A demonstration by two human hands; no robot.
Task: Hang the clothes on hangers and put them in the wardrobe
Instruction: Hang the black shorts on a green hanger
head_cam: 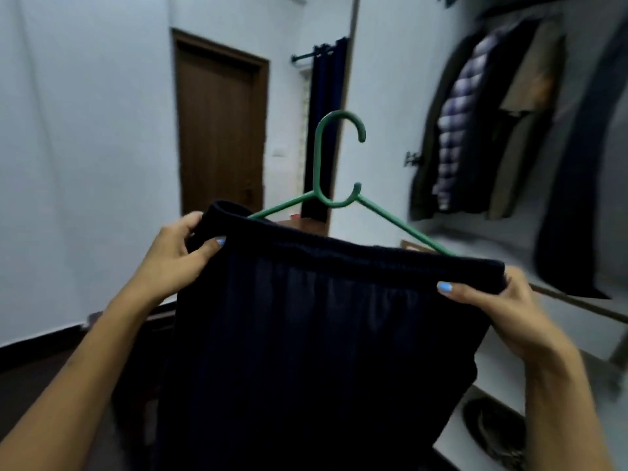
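We are pinching the dark garment (316, 334) by its waistband, left hand (176, 260) at one end, right hand (499, 307) at the other, its cloth covering the green hanger (334, 164). If either pinch is loosening, the waistband may be sliding off before reaching the wardrobe (577, 253), where coats (475, 124) are crowding the hook's path.

No text, label, brand, number or sign can be read anywhere in the view. The dark garment (316, 334) shows no tag or print, the green hanger (334, 171) bears no marking, and the clothes hanging in the wardrobe (475, 130) are too blurred to show any lettering.
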